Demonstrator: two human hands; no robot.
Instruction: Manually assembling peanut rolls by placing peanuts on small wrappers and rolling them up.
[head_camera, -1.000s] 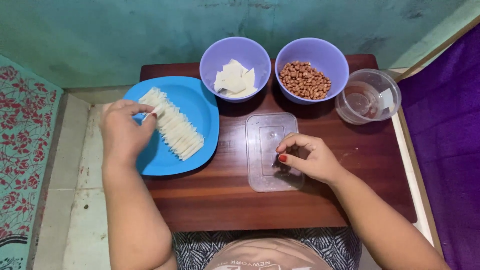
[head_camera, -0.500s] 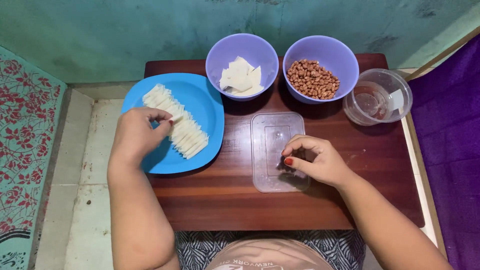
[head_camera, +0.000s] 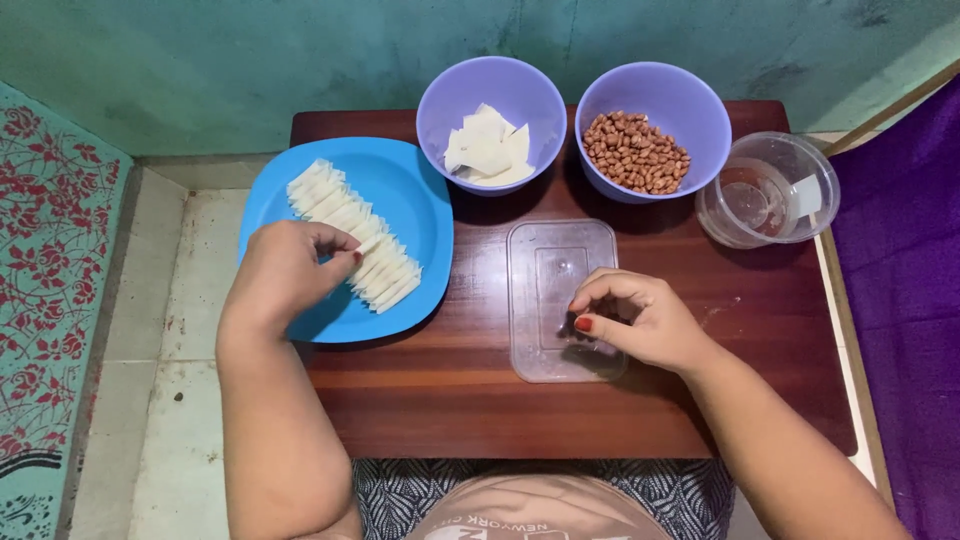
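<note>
Hands of 1 person work over a small dark wooden table (head_camera: 450, 400), seen from above by the head camera, the only view. All places are given from the clear plastic lid (head_camera: 560, 295), which lies flat near the middle of the table.

The right hand (head_camera: 640, 320) rests on the lid's near right part. Its fingers curl in with thumb and fingertips drawn together; a red-painted thumbnail shows, but whether anything is pinched between them cannot be told.

Left of the lid sits a round blue plate (head_camera: 400, 190), partly overhanging the table's left edge. On it lies a slanted row of pale folded wrappers (head_camera: 350, 235), overlapping like tiles. The left hand (head_camera: 290, 270) lies over the plate's near left part, fingers bent and closed onto the near side of that row, touching the wrappers.

Beyond the lid, slightly left, stands a purple bowl (head_camera: 440, 100) holding loose pale wrapper pieces (head_camera: 490, 150). Beyond the lid, slightly right, a 2nd purple bowl (head_camera: 690, 100) holds brown peanuts (head_camera: 635, 150). Far right of the lid, at the table's edge, sits a clear round container (head_camera: 770, 190), which looks to hold water.
</note>
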